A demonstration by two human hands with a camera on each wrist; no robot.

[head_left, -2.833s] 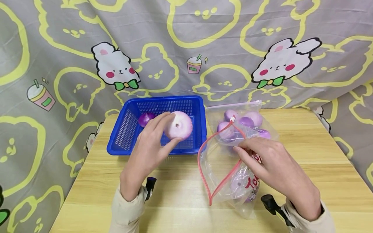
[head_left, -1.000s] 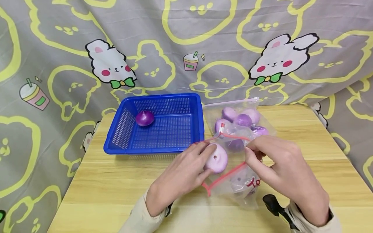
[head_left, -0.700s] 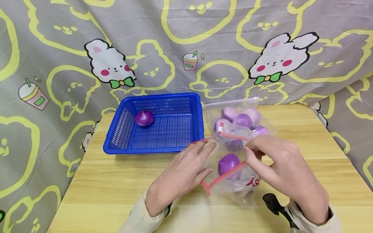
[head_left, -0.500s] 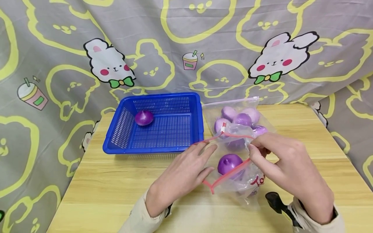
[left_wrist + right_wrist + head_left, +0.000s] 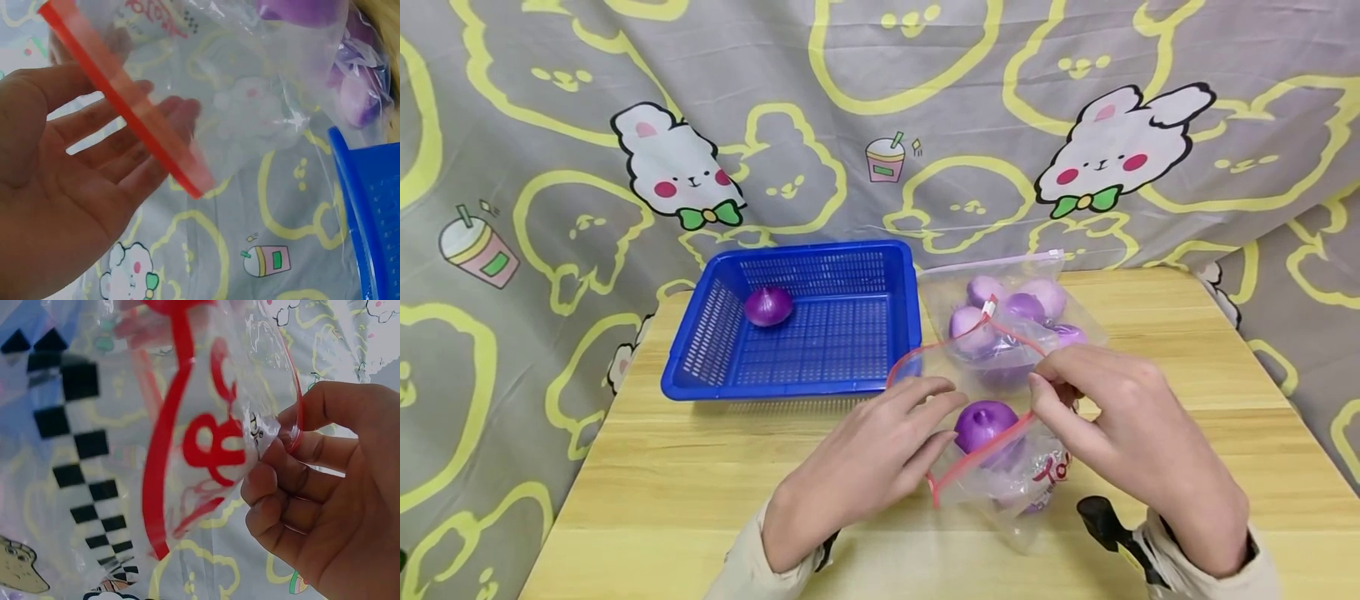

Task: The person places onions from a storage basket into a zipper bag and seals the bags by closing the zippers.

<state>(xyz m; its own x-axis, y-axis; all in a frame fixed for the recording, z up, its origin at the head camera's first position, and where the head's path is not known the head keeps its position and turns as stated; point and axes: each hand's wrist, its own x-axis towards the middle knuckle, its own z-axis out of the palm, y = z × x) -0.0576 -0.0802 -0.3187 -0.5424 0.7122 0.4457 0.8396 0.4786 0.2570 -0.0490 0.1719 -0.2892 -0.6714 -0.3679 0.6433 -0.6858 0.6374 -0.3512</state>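
Observation:
My right hand (image 5: 1120, 425) pinches the rim of a clear zip bag (image 5: 981, 456) with a red zip strip, thumb and forefinger on the plastic; the right wrist view shows the bag's red print and black checks beside that hand. My left hand (image 5: 857, 454) is at the bag's mouth, fingers loosely bent and holding nothing. In the left wrist view, those fingers (image 5: 134, 150) lie behind the red strip. A peeled purple onion (image 5: 987, 423) sits inside the bag, close to the left fingertips. Another purple onion (image 5: 768, 307) rests in the blue basket (image 5: 790, 392).
Behind the held bag lies a second clear zip bag (image 5: 936, 287) with several purple onions (image 5: 1045, 298) in it, right of the basket. All stand on a wooden table (image 5: 647, 500). A grey patterned curtain (image 5: 820, 75) hangs along the back and sides.
My left hand carried an onion from over the basket rightward into the zip bag and let it go. The onion rolled over inside. The right hand keeps its pinch on the rim.

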